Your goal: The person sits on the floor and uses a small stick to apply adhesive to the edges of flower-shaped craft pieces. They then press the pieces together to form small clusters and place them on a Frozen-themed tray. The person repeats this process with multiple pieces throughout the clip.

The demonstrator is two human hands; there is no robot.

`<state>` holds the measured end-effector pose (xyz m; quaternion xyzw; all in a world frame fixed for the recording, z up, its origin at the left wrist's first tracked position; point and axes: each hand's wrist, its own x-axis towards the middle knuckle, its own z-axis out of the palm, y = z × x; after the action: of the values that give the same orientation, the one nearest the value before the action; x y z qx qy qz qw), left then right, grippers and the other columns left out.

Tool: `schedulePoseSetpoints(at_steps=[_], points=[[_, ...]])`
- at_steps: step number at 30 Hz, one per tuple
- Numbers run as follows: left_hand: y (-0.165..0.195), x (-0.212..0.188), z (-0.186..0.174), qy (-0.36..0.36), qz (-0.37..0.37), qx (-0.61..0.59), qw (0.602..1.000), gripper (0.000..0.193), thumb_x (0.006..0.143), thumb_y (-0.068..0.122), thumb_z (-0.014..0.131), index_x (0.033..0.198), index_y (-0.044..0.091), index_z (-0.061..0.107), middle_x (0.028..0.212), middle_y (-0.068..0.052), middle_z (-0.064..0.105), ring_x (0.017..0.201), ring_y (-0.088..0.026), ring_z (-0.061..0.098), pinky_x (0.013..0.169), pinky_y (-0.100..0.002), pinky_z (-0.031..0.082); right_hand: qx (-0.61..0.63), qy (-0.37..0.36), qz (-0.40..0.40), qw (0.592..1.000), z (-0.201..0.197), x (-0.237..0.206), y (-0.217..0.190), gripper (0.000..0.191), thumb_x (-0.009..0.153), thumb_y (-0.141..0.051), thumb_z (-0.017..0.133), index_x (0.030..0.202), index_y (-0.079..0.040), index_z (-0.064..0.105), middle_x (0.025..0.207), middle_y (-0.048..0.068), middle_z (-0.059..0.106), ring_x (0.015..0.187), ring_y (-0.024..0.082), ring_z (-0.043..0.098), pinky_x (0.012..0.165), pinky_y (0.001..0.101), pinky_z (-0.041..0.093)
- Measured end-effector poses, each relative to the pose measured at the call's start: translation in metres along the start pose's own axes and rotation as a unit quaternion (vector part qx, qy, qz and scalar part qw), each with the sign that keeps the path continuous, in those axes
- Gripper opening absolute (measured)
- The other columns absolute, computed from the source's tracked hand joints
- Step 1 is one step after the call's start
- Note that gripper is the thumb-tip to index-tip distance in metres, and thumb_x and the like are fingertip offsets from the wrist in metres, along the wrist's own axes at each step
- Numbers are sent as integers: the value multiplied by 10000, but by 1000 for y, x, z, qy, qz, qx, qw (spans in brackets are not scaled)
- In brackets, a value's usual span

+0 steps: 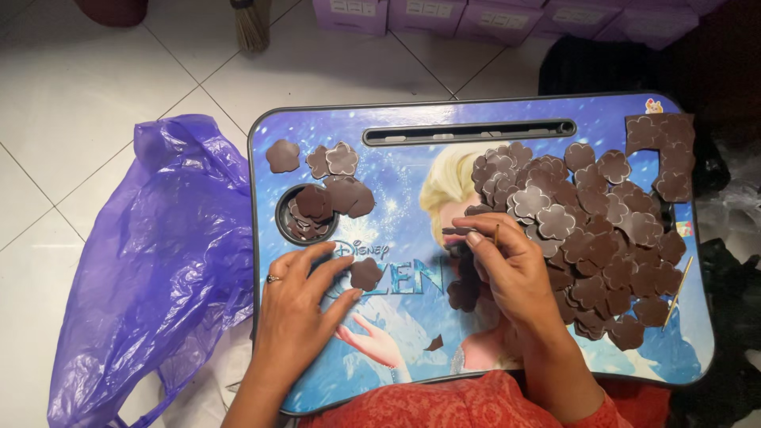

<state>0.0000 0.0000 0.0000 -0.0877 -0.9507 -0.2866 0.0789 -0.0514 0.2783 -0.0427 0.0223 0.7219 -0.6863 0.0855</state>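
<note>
Left hand (297, 305) flat, fingers spread, pinning a brown flower cutout (366, 273) at its fingertips. Right hand (507, 265) pinches a thin stick (497, 235). Cutout pile (590, 238) just beyond it; a stray nudge risks scattering pieces.

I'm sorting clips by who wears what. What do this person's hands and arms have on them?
Both forearms are bare. The left hand wears a ring on one of its fingers. The right hand shows no ring. Red clothing shows at the bottom edge.

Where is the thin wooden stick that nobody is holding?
In the head view the loose wooden stick lies at the lap tray's right edge, beside the big pile of brown flower cutouts.
</note>
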Motion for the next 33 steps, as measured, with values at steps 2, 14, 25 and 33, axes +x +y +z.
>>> schedulePoseSetpoints(at_steps=[2, 14, 25, 33], points=[[1, 0, 14, 10, 3, 22, 1000, 361, 732, 259, 828, 1074, 159, 765, 1244, -56, 662, 1151, -333, 567, 924, -455, 458, -31, -10, 9, 999, 1, 0, -3, 246, 974, -83, 599, 1162, -32, 749, 1104, -3, 635, 657, 18, 503, 539, 204, 406], [11, 40, 73, 31, 38, -50, 998, 475, 788, 280, 844, 1196, 82, 702, 1199, -54, 674, 1123, -301, 587, 953, -456, 448, -31, -28, 67, 997, 11, 24, -6, 219, 910, -75, 711, 1123, -29, 702, 943, 6, 747, 814, 26, 669, 655, 222, 547], [6, 36, 77, 44, 9, -80, 996, 327, 809, 238, 819, 1106, 114, 758, 1277, -69, 647, 1179, -322, 569, 978, -453, 451, -243, -64, -2, 968, 25, 35, -13, 232, 883, -113, 720, 1105, -61, 763, 928, 58, 803, 812, 110, 735, 733, 275, 563], [7, 34, 77, 42, 9, -78, 996, 332, 830, 241, 807, 1136, 120, 762, 1257, -57, 659, 1161, -302, 579, 990, -449, 445, -297, -103, -47, 948, 29, 44, -22, 195, 868, -123, 712, 1044, -63, 771, 951, 97, 789, 854, 210, 779, 764, 321, 578]])
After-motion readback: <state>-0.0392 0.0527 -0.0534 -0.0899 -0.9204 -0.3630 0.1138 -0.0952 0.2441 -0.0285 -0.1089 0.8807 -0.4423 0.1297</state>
